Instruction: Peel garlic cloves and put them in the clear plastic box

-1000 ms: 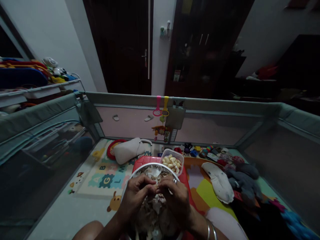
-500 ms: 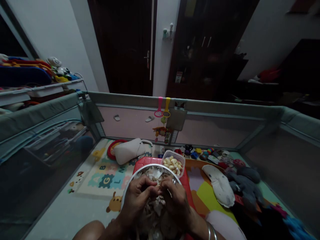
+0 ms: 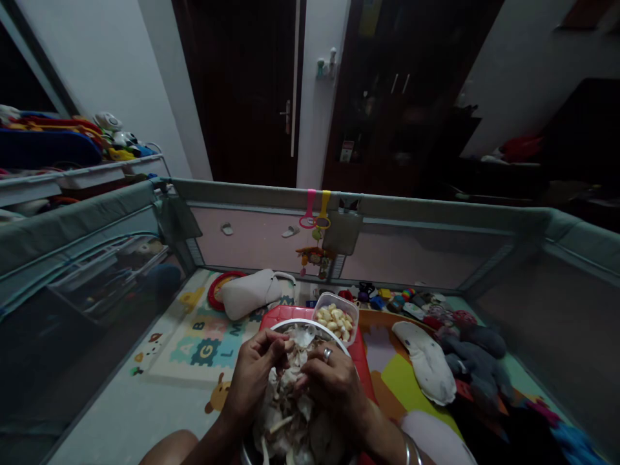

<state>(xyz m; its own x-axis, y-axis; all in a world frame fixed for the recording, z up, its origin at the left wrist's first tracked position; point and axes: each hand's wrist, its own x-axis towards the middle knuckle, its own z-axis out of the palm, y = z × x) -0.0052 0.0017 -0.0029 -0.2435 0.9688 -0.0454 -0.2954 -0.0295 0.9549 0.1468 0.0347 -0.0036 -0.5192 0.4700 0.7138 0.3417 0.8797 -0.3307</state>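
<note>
A metal bowl (image 3: 310,321) full of papery garlic skins and dry stalks (image 3: 285,423) sits between my knees. Over its left side, my left hand (image 3: 256,365) pinches a small pale piece, apparently a garlic clove (image 3: 289,346), between thumb and fingertips. My right hand (image 3: 336,381), with a ring, is over the right side of the bowl. Its fingers are curled together, and whatever is in them is hidden. Just beyond the bowl, a clear plastic container (image 3: 356,314) holds several peeled garlic cloves (image 3: 334,320).
Bowl and container rest on a red plastic surface (image 3: 285,315). A white pillow-like thing (image 3: 249,294) lies on the play mat (image 3: 111,413) at left. On the right are a spotted cushion (image 3: 426,361), a grey plush toy (image 3: 477,361) and small toys. A padded playpen rail (image 3: 252,194) surrounds everything.
My hands were together above the bowl and have moved apart. The left hand has shifted left and slightly up, the right hand slightly down, uncovering more of the skins.
</note>
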